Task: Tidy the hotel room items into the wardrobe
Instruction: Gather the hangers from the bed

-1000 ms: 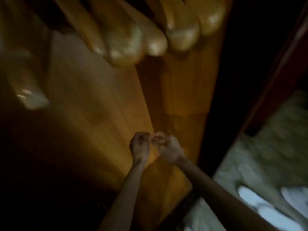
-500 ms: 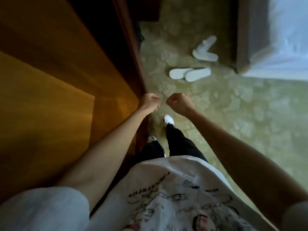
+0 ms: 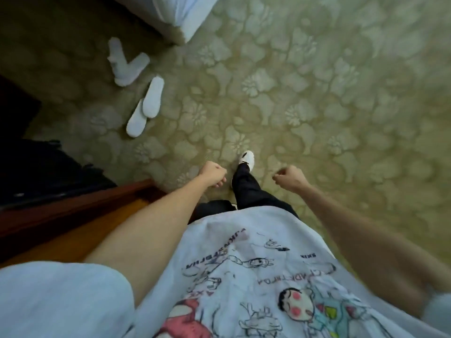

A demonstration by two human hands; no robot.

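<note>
Slippers: four, white, lying on the patterned carpet. One pair is lying side by side, overlapping; a second pair is lying in a V near the bed corner. Wardrobe: wooden edge showing lower left. Left hand and right hand: both curling into fists, gripping nothing, hanging above the carpet, well apart from the slippers.

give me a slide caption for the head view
Both hands, left and right, curled and holding nothing above patterned carpet; two pairs of white slippers lie ahead.
</note>
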